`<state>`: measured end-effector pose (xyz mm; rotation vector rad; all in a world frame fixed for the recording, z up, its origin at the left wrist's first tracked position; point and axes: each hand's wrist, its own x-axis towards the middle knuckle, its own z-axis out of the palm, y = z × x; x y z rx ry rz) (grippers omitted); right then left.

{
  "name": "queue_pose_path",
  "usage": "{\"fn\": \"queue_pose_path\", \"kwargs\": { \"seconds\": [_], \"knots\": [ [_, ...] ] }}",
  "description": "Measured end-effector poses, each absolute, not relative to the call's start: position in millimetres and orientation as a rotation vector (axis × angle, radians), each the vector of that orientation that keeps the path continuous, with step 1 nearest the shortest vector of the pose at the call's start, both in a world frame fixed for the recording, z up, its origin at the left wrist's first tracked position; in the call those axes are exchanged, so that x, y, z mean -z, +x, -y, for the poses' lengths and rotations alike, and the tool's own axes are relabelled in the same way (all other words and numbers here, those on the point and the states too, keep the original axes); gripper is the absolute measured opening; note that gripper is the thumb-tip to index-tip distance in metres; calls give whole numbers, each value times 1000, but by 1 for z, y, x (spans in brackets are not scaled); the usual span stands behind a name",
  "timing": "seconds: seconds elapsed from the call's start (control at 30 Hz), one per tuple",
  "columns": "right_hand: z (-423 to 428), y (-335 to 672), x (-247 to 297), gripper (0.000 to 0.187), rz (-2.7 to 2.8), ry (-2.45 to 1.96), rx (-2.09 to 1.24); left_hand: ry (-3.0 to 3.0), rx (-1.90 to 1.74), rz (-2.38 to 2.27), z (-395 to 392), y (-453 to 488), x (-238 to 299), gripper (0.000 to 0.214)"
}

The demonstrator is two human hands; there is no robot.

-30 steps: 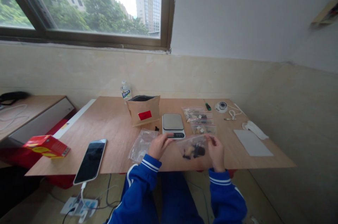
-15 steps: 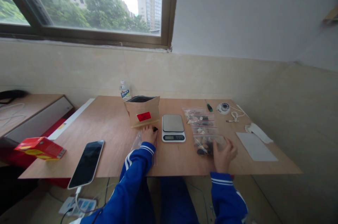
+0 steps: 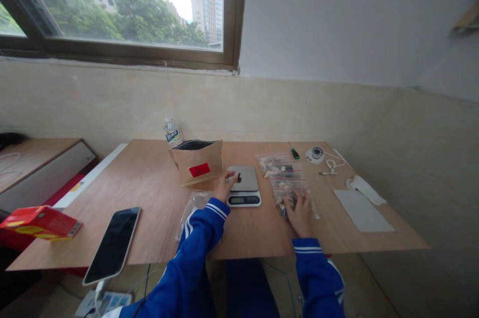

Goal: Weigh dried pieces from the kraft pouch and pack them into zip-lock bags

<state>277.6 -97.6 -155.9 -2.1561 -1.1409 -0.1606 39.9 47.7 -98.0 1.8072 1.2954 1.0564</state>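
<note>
My left hand (image 3: 223, 185) reaches over the left edge of the kitchen scale (image 3: 247, 185), fingers stretched out. A small dark piece (image 3: 239, 177) stands on the scale's plate just beyond my fingertips. My right hand (image 3: 300, 212) rests with spread fingers on the nearest clear zip bag (image 3: 314, 212), partly covering it and the small dark things in it. Under and beside my left forearm lies another clear plastic bag (image 3: 192, 208). Behind my left hand stands a brown paper pouch (image 3: 198, 163), its top open and a red label on its front.
Several clear bags of small parts (image 3: 279, 164) lie in a column right of the scale. Farther right are a screwdriver (image 3: 295, 154), a white dome camera (image 3: 315, 155) and white paper (image 3: 362, 210). Leftward are a phone (image 3: 113, 243), a red box (image 3: 41, 223) and a bottle (image 3: 172, 132).
My left hand has moved right from the plastic bag to the scale, and the dark piece is now on the plate. My right hand has shifted slightly left over the nearest zip bag.
</note>
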Motion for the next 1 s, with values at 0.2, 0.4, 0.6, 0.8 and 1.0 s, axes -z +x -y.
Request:
{"fn": "queue_pose_path", "kwargs": {
  "seconds": [0.2,0.4,0.6,0.8,1.0],
  "knots": [
    [92,275,146,67,1176,-2113,205,2020,-1561,-1441,-45,3,45,24],
    [103,204,109,50,1423,-1768,163,1907,-1989,-1859,-80,-59,-29,27],
    [97,125,72,47,1725,-1499,-101,2232,-1341,-1644,-96,-89,-37,33],
    [80,77,42,52,2005,-1301,-56,2284,-1072,-1345,-41,-91,-19,31],
    [80,50,38,36,2137,-1333,102,2217,-1300,-1477,-7,-89,10,27]
  ]
}}
